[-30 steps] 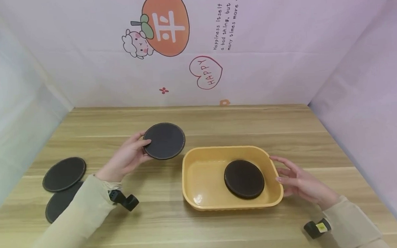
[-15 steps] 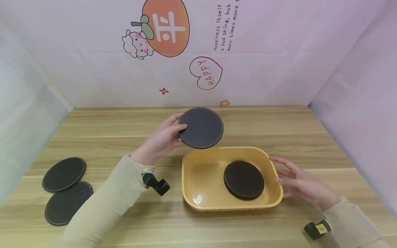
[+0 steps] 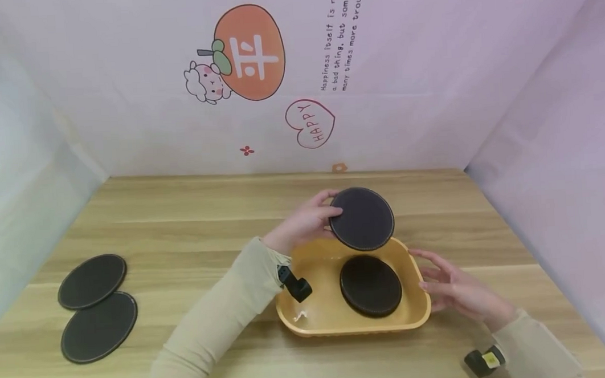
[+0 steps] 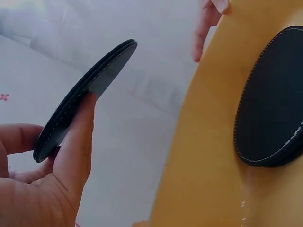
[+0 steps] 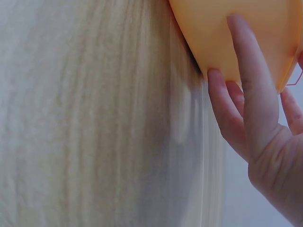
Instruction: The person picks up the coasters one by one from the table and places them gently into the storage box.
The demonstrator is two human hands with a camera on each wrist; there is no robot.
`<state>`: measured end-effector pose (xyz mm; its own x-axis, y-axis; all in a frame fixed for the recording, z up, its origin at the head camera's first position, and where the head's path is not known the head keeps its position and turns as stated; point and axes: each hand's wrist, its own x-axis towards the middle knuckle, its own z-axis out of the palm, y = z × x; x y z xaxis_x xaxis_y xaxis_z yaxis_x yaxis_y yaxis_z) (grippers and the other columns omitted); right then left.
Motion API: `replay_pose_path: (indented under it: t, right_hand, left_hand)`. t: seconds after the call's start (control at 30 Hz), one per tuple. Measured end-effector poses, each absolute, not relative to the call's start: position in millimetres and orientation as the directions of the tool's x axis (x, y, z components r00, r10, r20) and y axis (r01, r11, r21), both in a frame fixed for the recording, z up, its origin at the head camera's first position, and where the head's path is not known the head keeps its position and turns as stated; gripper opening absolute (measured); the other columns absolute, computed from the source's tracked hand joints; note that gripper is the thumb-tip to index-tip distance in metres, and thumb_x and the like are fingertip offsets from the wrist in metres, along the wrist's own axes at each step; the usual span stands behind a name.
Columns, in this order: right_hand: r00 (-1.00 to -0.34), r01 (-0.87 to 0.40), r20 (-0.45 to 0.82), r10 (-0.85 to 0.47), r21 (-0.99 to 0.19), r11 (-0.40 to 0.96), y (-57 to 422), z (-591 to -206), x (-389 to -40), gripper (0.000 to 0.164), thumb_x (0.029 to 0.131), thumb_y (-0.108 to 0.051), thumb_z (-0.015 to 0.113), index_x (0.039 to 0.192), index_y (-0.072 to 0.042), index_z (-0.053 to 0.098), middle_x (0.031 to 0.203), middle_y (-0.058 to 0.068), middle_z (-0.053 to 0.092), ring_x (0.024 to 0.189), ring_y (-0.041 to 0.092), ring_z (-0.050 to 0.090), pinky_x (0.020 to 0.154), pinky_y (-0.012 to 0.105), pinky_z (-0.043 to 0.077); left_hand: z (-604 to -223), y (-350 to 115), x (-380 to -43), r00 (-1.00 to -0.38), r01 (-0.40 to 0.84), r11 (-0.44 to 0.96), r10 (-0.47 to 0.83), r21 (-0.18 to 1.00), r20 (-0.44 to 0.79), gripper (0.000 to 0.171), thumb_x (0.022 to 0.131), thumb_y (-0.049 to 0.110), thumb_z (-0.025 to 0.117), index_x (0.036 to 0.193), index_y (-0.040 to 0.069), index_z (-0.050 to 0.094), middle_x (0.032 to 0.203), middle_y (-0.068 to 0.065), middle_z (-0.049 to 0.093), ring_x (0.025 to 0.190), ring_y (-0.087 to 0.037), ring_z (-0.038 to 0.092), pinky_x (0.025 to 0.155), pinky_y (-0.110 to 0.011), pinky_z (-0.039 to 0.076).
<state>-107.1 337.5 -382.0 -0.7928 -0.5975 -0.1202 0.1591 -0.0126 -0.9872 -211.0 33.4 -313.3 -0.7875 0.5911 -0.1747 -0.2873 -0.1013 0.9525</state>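
My left hand (image 3: 308,218) pinches a round black coaster (image 3: 362,219) by its left edge, thumb on one face and fingers behind. Light stitching runs round the coaster, and its edge looks layered in the left wrist view. It is held tilted above the far side of a yellow plastic bin (image 3: 310,329). Inside the bin, toward the right, lies a black coaster stack (image 3: 371,286). My right hand (image 3: 459,290) rests against the bin's right end, its fingers fairly straight; in the right wrist view the thumb (image 5: 253,71) lies along the outer wall.
Two more black coasters lie at the left of the wooden table (image 3: 190,206), the upper coaster (image 3: 93,281) overlapping the lower coaster (image 3: 99,327). White printed cloth (image 3: 405,92) walls off the back and both sides.
My left hand has carried the coaster rightward from left of the bin to over its far right part. The right hand stays at the bin's end. The head view has tilted up slightly.
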Motion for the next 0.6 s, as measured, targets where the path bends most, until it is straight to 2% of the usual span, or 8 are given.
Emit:
replay_pose_path:
  t: [0.23,0.43,0.6]
  right_hand:
    - [-0.786,0.174,-0.124,-0.606,-0.985,-0.024,336.8,-382.4,-107.6,0.06,0.097,0.003,0.043,0.143,-0.033,0.029,0.128,-0.003,0.049,0.109,0.024,0.061,0.08,0.054,0.053]
    - [-0.78,0.178,-0.127,-0.613,-0.984,-0.023,337.3,-383.2,-108.9,0.061,0.097,0.003,0.042,0.142,-0.035,0.03,0.127,-0.006,0.05,0.109,0.023,0.062,0.08,0.053,0.053]
    - [-0.779,0.171,-0.118,-0.616,-0.985,-0.027,339.0,-383.7,-108.2,0.061,0.097,0.003,0.042,0.143,-0.034,0.029,0.127,-0.007,0.05,0.108,0.022,0.062,0.078,0.052,0.054]
  left_hand:
    - [-335.4,47.4,-207.2,-0.708,-0.321,0.066,0.645,0.945,-0.286,0.043,0.098,0.001,0.043,0.14,0.007,0.036,0.129,-0.025,0.052,0.081,-0.017,0.063,0.064,-0.031,0.056]
    - [-344.1,52.0,-200.6,-0.612,-0.273,0.205,0.716,0.94,-0.334,0.04,0.098,0.002,0.045,0.137,0.006,0.039,0.13,-0.022,0.054,0.091,-0.024,0.064,0.061,-0.029,0.055]
    - [-354.5,57.6,-200.1,-0.586,-0.272,0.257,0.72,0.927,-0.372,0.038,0.098,0.0,0.045,0.135,0.004,0.04,0.13,-0.021,0.054,0.091,-0.026,0.064,0.059,-0.027,0.054]
